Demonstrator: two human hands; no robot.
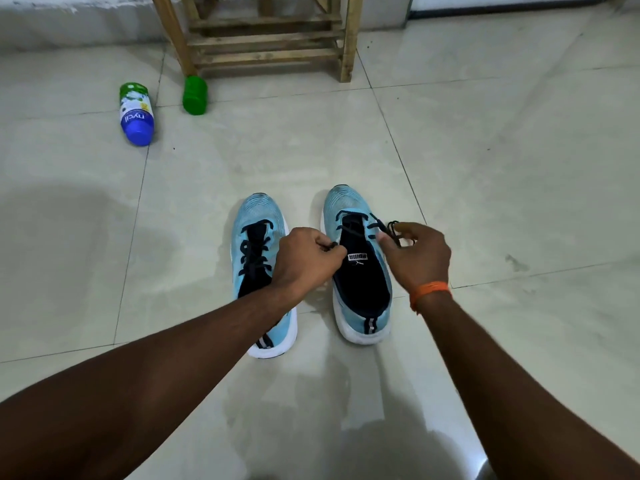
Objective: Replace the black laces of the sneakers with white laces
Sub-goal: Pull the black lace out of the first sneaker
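Observation:
Two light-blue sneakers with white soles stand side by side on the tiled floor, toes pointing away from me. The left sneaker (258,237) is fully laced in black. On the right sneaker (349,209) the black lace (353,227) is loosened and runs only through the front eyelets. My left hand (306,259) pinches one end of that lace at the shoe's left side. My right hand (417,252), with an orange band at the wrist, pinches the bunched other end at the shoe's right side. No white laces are in view.
A blue and green bottle (136,114) lies on the floor at the far left, with a green cap (195,95) next to it. A wooden stand (266,36) is against the far wall. Bare tiles surround the shoes.

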